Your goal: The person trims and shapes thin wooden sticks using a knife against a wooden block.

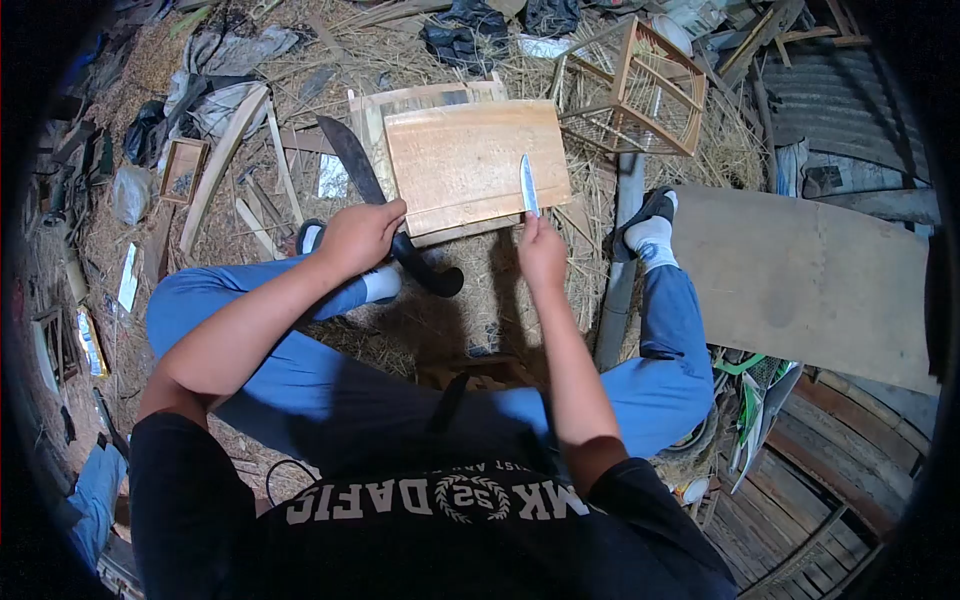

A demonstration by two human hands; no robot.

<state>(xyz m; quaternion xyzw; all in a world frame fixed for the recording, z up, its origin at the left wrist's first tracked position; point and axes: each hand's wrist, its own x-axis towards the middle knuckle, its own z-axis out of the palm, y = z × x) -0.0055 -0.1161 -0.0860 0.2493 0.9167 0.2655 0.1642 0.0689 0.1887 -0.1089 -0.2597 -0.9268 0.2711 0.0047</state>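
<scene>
Wooden board [475,160]: located in front of the seated person, between the lower legs, its face up and slightly askew. It lies over a paler wooden piece [370,112] that shows beyond its far and left edges. A groove or line runs across the board near its near edge.

Right hand [543,255]: clenched around the handle of a small knife [528,185], at the near edge of the board. The blade points away from the person and lies over the right part of the board's face; whether it touches the wood cannot be told.

Left hand [365,238]: at the board's near left corner, thumb side against the edge, directly over a large dark-bladed knife [352,160]. Its fingers are largely hidden, so whether it grips the board, the large knife or neither cannot be told. The large knife's blade extends away along the board's left side; its curved black handle [433,276] points back toward the person.

Surroundings: straw-strewn ground [400,335]. An open wooden frame [655,88] stands beyond the board to the right, and a flat brown sheet [800,280] lies beside the right foot. Curved wood strips [225,168] and a small wooden tray [184,170] lie to the left.
</scene>
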